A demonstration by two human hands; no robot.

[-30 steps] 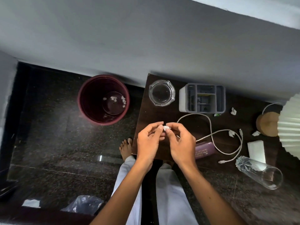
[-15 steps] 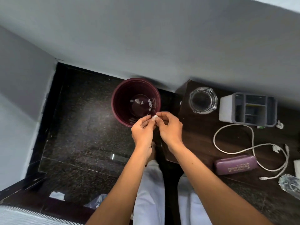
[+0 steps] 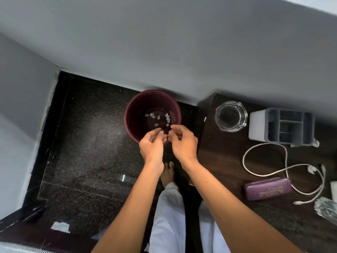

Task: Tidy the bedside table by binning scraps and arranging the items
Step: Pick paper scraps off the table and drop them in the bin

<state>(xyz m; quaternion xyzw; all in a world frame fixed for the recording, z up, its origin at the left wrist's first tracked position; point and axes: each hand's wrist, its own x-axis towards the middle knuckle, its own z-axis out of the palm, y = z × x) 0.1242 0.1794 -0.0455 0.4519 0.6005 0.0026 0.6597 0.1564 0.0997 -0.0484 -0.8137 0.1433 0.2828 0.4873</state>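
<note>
While both hands hover over the near rim of the maroon bin (image 3: 131,123), their fingertips almost meet: the left hand (image 3: 152,146) and right hand (image 3: 184,143) each have fingers curled loosely, slightly apart, and no scrap can be made out between them. White paper scraps (image 3: 166,116) lie scattered on the bin's bottom. That bin stands on the dark floor (image 3: 87,143) at 9 o'clock from the bench (image 3: 224,157).

On the bench, a glass ashtray (image 3: 230,115) sits at the far left corner, with a grey organiser (image 3: 280,126) at its 3 o'clock, compartments facing up. A small scrap (image 3: 316,143) lies by the organiser's right near corner. A white cable (image 3: 284,170) loops across the middle, with another scrap (image 3: 311,169) just inside its right loop. A purple glasses case (image 3: 267,188) lies at 6 o'clock from the organiser, long axis running roughly 3 to 9 o'clock, right end tilted slightly away. A clear glass (image 3: 326,209) lies at the right edge of view.
</note>
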